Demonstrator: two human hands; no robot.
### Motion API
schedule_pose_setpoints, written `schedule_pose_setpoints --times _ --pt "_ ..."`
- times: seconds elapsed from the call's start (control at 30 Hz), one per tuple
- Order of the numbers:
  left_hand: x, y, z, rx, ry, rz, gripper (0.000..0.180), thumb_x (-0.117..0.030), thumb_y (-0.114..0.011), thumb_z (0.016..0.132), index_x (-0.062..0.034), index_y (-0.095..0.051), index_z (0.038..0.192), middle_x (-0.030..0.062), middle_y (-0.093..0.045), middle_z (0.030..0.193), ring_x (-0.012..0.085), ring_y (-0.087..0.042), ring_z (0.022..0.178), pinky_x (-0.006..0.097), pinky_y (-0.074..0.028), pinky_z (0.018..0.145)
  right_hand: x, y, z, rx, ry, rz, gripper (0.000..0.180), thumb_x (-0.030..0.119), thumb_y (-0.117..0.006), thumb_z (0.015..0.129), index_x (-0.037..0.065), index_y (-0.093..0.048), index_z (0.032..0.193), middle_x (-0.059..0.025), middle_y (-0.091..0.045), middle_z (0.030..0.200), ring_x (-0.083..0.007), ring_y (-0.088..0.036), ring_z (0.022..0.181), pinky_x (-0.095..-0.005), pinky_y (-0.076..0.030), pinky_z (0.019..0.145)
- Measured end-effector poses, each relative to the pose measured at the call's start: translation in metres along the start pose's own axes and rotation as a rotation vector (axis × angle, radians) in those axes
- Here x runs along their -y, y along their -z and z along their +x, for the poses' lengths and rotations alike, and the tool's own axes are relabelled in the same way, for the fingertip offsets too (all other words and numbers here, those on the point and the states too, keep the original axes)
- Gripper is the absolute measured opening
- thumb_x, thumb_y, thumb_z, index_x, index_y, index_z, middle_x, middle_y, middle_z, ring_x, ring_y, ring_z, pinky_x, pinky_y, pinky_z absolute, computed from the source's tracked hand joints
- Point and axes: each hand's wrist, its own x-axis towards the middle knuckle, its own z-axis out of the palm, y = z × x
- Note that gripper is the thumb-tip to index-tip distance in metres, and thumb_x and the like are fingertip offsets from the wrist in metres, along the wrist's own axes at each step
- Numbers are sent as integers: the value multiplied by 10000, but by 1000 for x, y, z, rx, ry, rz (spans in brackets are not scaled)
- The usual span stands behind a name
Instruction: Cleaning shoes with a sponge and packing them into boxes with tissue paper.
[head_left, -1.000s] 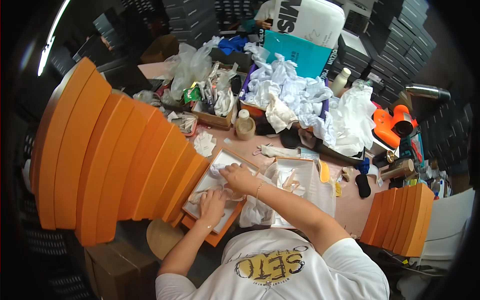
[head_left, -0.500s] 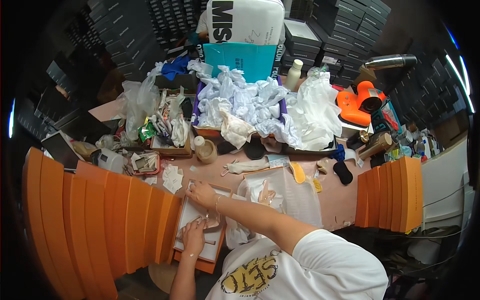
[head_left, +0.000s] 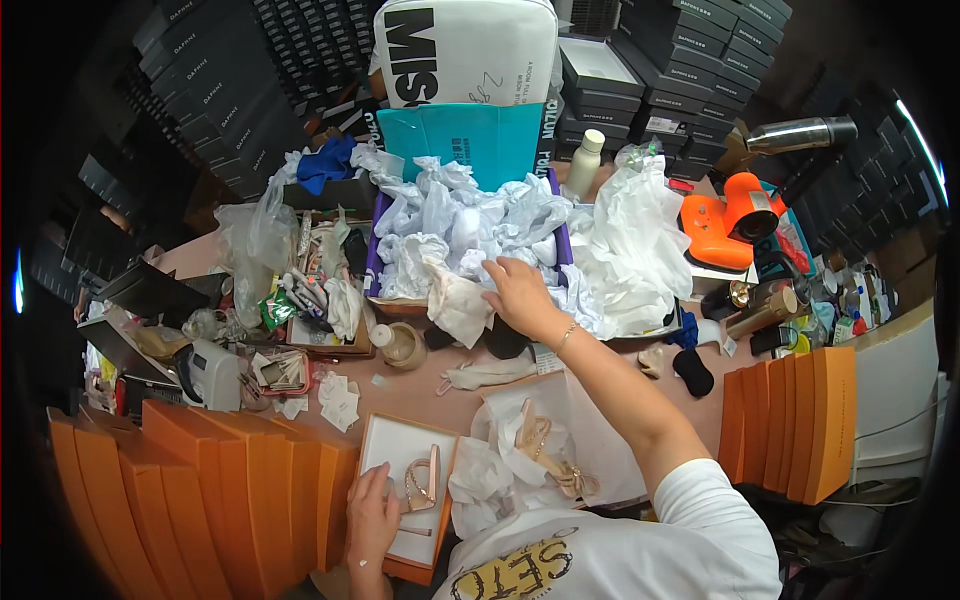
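The right hand (head_left: 525, 298), fingers half-open, is hovering over the purple-walled bin (head_left: 561, 240); the crumpled cream tissue wad (head_left: 458, 308) is lying just left, long axis slanting down rightward, grip unclear to me. The half-curled left hand (head_left: 372, 515), any hold hidden, is resting nearer the beige strappy heeled sandal (head_left: 434, 470), which is lying rightward inside the white-lined orange box (head_left: 393, 440), toe direction indeterminate.

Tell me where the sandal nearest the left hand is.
In the head view, low and left of centre, the sandal lies inside the white-lined orange box, just right of the left hand.
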Motion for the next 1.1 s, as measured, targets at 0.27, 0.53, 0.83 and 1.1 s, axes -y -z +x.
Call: schedule_pose_setpoints --times 0.27,0.53,0.83,1.1 --pt "-109 -46 236 -158 -539 -97 598 -95 -568 868 -57 -348 1423 247 -276 1455 416 -306 1326 454 -295 1073 -51 3 11 75 -5 -73 275 99 -595 806 53 -609 1076 -144 -605 1106 -319 -556 1074 -497 -382 984" --pt "-144 -130 395 34 -562 322 584 -125 -703 733 -135 -521 1288 195 -320 1455 383 -295 1349 611 -250 1060 -144 -15 80 -230 79 -561 292 85 -536 814 125 -636 1085 -132 -618 1089 -307 -570 1040 -583 -319 975" --pt "-108 -108 368 38 -494 541 534 -158 -738 640 -14 -550 1118 171 -477 1291 360 -317 1335 638 -126 1084 -166 22 78 -259 -222 1 246 8 -552 771 55 -630 1000 -108 -646 895 -250 -614 838 -401 -439 798" --pt "-151 -73 311 271 -237 -1195 925 -420 -664 847 -44 -115 1488 224 -236 1485 310 -269 1371 414 -230 1108 -75 80 27 -132 -465 1058 203 80 -529 932 -13 -593 1100 -33 -645 990 -86 -584 887 -239 -471 771"
